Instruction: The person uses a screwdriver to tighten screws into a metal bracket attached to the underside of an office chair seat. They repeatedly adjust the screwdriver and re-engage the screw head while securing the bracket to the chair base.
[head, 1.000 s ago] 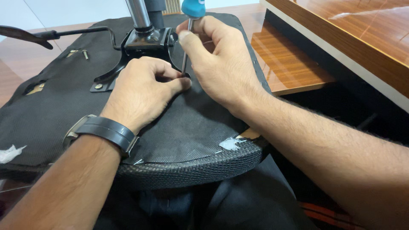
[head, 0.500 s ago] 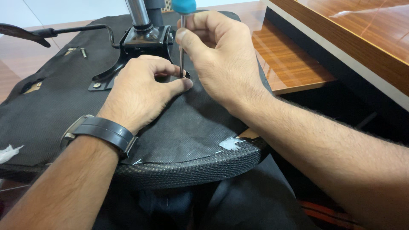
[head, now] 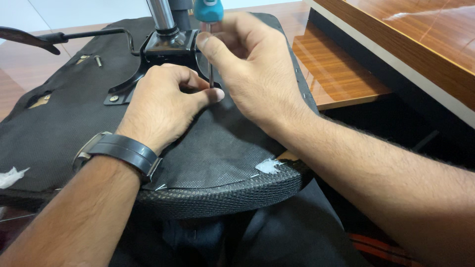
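A torn scrap of white plastic (head: 11, 176) lies at the far left edge of an upturned black chair seat (head: 59, 128), with a loose screw (head: 98, 61) and a lever (head: 74, 35) farther up. The left hand (head: 161, 106), a dark watch (head: 118, 153) on its wrist, rests curled on the fabric, thumb and forefinger pinched together at the foot of a screwdriver (head: 210, 29). The thin shaft stands upright just beside the thumb tip, next to the metal bracket (head: 163, 49) and chrome post (head: 159, 14). The right hand (head: 257, 74) closes its fingers round the teal handle from above. A wooden desk (head: 396, 44) fills the right.
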